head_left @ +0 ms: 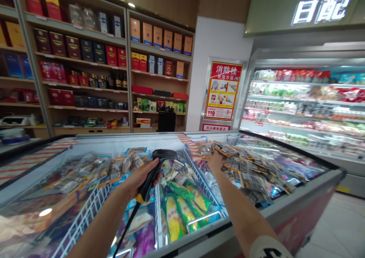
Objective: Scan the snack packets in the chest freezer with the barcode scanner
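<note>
My left hand (138, 179) is wrapped round the handle of a black barcode scanner (159, 161) with a yellow band and a black cable trailing down. The scanner's head points over the open chest freezer (299, 197). My right hand (214, 160) reaches deep into the freezer and grips a packet (205, 149) among several small clear packets there. Below the scanner lie yellow and green packs of corn (182, 212) in a white wire basket (203, 182).
Sliding glass lids (57, 166) cover the freezer's left and right parts. Wooden shelves of boxes and bottles (85, 60) stand behind. A lit open chiller (308, 102) runs along the right. A red fire-hydrant sign (223, 91) hangs on the white pillar.
</note>
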